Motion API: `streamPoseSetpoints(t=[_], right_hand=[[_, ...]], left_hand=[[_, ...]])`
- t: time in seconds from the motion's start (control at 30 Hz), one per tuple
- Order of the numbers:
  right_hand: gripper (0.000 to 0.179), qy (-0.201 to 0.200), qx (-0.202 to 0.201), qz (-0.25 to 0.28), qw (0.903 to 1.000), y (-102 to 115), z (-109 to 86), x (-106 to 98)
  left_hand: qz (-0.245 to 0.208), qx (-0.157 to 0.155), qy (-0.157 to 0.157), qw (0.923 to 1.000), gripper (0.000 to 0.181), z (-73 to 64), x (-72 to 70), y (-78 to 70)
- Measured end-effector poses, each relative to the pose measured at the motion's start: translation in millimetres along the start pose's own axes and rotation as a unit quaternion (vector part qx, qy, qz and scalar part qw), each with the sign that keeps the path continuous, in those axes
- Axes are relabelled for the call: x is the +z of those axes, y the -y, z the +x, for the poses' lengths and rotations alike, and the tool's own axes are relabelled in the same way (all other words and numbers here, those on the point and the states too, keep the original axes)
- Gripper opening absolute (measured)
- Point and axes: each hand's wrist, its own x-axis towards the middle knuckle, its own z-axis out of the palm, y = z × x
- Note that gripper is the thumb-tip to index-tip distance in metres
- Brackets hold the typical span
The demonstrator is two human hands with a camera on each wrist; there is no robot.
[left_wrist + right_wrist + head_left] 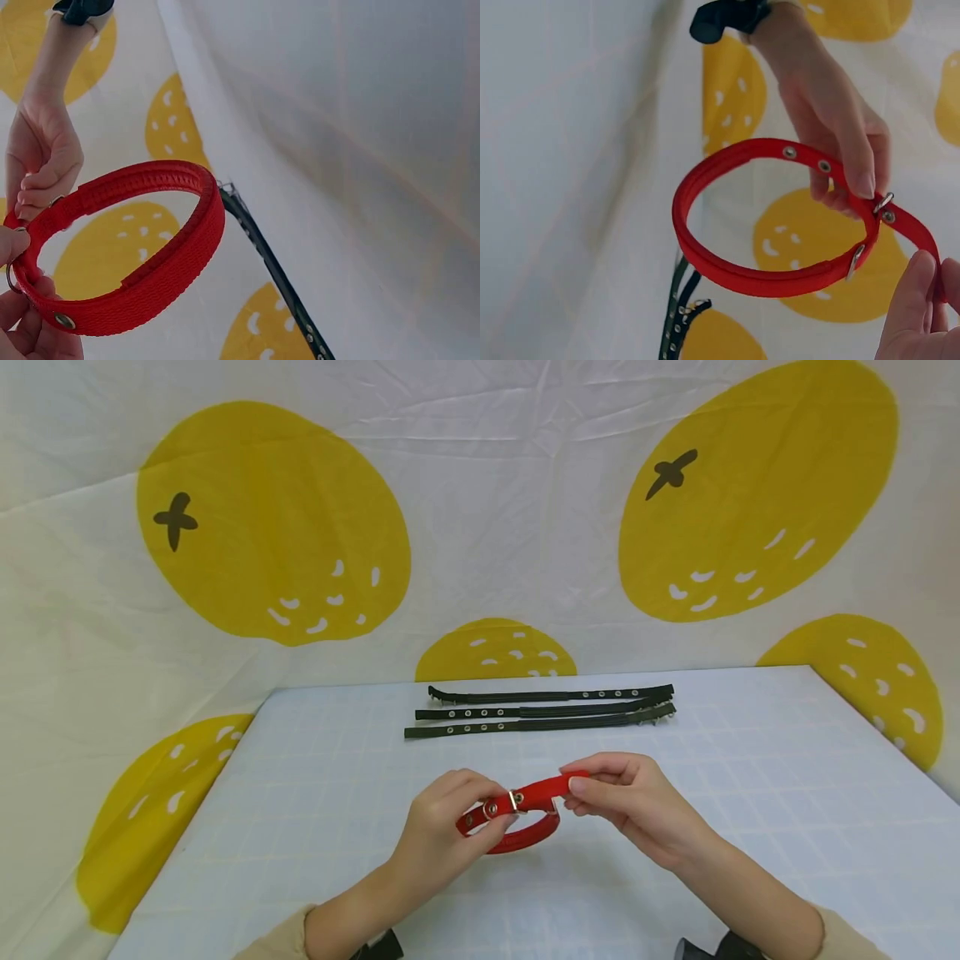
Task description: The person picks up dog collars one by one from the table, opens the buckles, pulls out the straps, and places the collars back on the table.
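A red collar (537, 837) with metal eyelets is held above the table, closed into a loop. My left hand (444, 827) pinches the band beside its metal buckle (516, 802), thumb below and fingers above. The strap's free end passes through the buckle, and my right hand (637, 806) pinches that end between thumb and fingers. In the right wrist view the whole loop of the collar (761, 283) shows, with a metal D-ring (856, 262) on it. From the left wrist the padded inner side of the collar (150, 178) is visible.
Behind the hands, three dark straps with eyelets (495, 697) lie side by side across the far part of the table (330, 793). A white cloth with yellow fruit shapes (510, 527) hangs behind the table.
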Motion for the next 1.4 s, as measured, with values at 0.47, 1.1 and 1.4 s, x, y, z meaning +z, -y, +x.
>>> streamPoseSetpoints(t=[0.47, 1.1, 1.4], right_hand=[[0.023, 0.004, -0.006, 0.023, 0.9997, 1.3, -3.2, -7.5], [0.037, -0.006, 0.011, -0.256, 0.9666, -18.8, -2.0, -10.1], [0.031, -0.016, -0.050, -0.332, 0.9418, -30.4, 3.0, -3.4]], left_hand=[[-0.016, 0.004, 0.003, 0.9999, 0.016, -3.1, -1.6, 0.6], [-0.093, -0.043, -0.014, 0.9947, 0.016, -1.5, 0.5, -6.9], [-0.082, -0.054, -0.007, 0.9952, 0.020, -0.7, 3.7, -6.6]])
